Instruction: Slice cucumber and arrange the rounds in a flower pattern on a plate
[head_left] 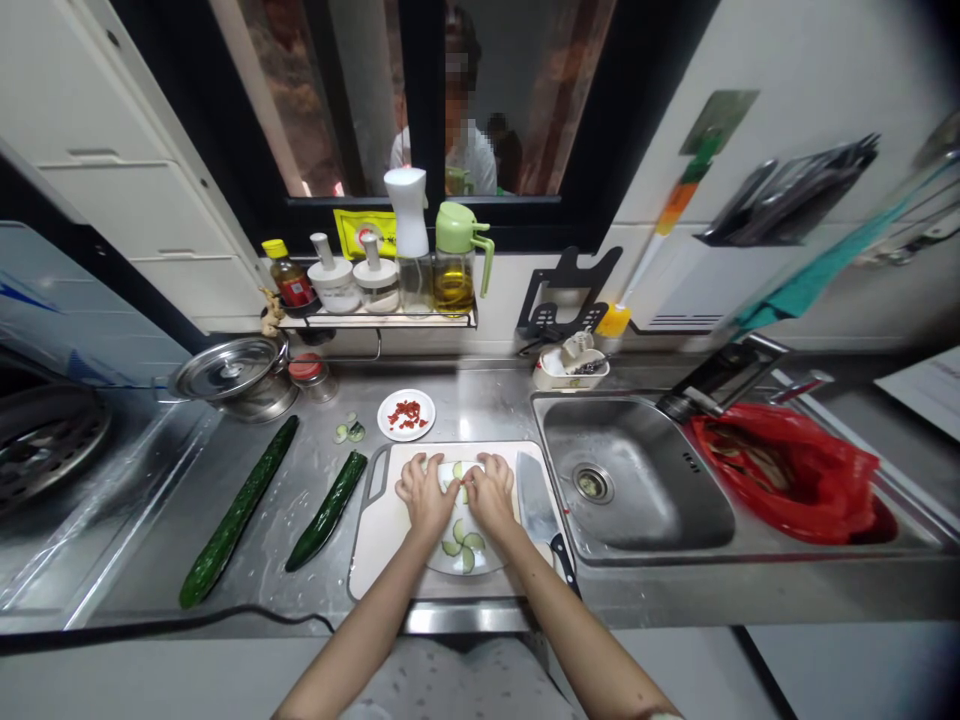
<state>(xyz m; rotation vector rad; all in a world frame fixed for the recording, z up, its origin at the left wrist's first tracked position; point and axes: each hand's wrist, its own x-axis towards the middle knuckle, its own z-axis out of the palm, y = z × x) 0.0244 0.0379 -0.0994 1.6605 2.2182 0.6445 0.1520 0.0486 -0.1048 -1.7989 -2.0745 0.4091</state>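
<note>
Both hands are over a white plate on the cutting board. My left hand has its fingers apart over the plate's left far side, its thumb beside a cucumber slice. My right hand pinches at the slices there with thumb and forefinger; the fingertips partly hide what they grip. Nearer me on the plate, several cucumber slices fan out like a flower. A kitchen knife lies on the board to the right, black handle toward me.
Left of the board lie a cut cucumber, a long cucumber and small cucumber pieces. A small dish of red bits sits behind. The sink and a red bag are right; a seasoning shelf is ahead.
</note>
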